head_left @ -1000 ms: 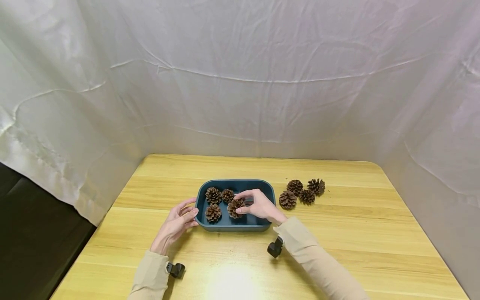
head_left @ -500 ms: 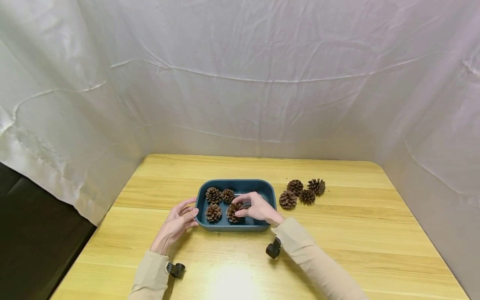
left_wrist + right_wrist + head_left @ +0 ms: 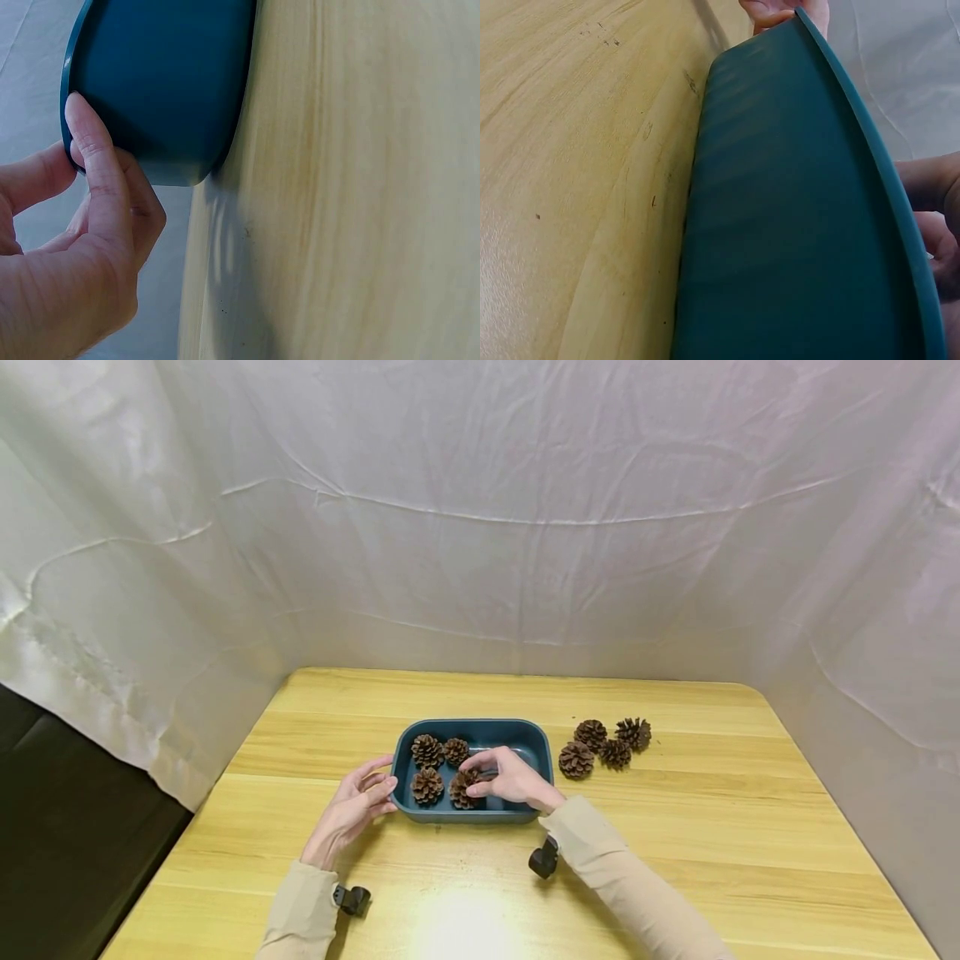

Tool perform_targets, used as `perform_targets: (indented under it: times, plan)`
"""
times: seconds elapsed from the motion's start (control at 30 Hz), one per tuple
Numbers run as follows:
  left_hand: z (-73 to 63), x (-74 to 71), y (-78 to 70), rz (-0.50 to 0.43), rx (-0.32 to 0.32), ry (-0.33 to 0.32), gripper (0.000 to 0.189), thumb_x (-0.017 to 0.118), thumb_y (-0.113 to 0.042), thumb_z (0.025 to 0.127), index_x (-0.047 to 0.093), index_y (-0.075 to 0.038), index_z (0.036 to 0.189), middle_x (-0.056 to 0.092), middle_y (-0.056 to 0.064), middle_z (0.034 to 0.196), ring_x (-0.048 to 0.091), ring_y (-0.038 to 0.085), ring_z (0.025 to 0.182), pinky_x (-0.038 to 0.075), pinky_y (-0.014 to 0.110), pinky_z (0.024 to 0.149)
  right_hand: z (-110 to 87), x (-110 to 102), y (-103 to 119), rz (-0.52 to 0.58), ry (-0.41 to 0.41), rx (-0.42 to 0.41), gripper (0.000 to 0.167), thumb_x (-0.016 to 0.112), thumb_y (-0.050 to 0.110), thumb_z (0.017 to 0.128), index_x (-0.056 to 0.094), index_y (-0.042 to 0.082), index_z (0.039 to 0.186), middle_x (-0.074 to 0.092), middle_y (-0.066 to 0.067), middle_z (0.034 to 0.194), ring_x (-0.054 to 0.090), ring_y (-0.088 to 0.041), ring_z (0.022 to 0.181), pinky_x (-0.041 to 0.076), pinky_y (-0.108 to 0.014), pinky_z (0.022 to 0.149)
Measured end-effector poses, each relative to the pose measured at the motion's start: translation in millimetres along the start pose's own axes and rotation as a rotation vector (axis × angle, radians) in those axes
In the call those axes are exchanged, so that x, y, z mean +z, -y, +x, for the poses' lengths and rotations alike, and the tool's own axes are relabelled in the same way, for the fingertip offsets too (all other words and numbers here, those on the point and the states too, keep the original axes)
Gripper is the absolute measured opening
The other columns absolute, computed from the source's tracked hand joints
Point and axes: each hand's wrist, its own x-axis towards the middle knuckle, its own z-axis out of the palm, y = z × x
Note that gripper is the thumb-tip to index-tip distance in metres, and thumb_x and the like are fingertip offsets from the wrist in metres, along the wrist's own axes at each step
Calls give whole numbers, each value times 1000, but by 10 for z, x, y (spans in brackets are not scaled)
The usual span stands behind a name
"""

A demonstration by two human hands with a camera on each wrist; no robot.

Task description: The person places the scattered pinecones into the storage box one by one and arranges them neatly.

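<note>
Pine cone (image 3: 461, 791) lies just left of the right hand (image 3: 513, 777), pinched in its fingers inside the teal tray (image 3: 472, 817), whose left end the left hand (image 3: 358, 802) holds.

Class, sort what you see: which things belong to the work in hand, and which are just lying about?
Part of the work:
teal rectangular tray, gripped by the left hand
pine cone in the right hand
three pine cones inside
four pine cones outside, probably

Background:
wooden tabletop
black wrist cameras
whitish cloth
</note>
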Motion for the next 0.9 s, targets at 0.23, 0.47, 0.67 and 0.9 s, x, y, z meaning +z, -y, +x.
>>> perform_targets:
  times: [0.23, 0.47, 0.67, 0.9]
  plan:
    - [6, -8, 15, -1, 3, 4, 60, 52, 0, 102, 22, 9, 154, 56, 0, 101, 60, 5, 73, 60, 16, 68, 11, 36, -28, -2, 32, 23, 37, 76, 12, 89, 69, 7, 125, 67, -12, 129, 64, -28, 114, 58, -41, 90]
    - [7, -8, 18, 0, 5, 6, 60, 52, 0, 102, 22, 9, 154, 55, 0, 101, 60, 5, 73, 60, 16, 69, -2, -8, -33, 34, 77, 36, 44, 77, 10, 89, 64, 3, 131, 65, -15, 133, 63, -34, 121, 59, -44, 98]
    - [7, -4, 11, 4, 3, -1, 58, 50, 1, 103, 23, 9, 154, 55, 0, 100, 60, 5, 73, 60, 16, 68, -14, -79, -47, 59, 57, 79, 37, 77, 7, 88, 69, 5, 123, 67, -15, 127, 67, -23, 103, 62, -37, 84]
    - [7, -2, 6, 2, 2, 2, 59, 50, 1, 102, 23, 9, 154, 56, 1, 101, 60, 5, 74, 60, 16, 69, 9, -60, -78, 31, 27, 118, 32, 78, 4, 86, 73, 7, 117, 71, -10, 110, 63, -13, 86, 59, -30, 74]
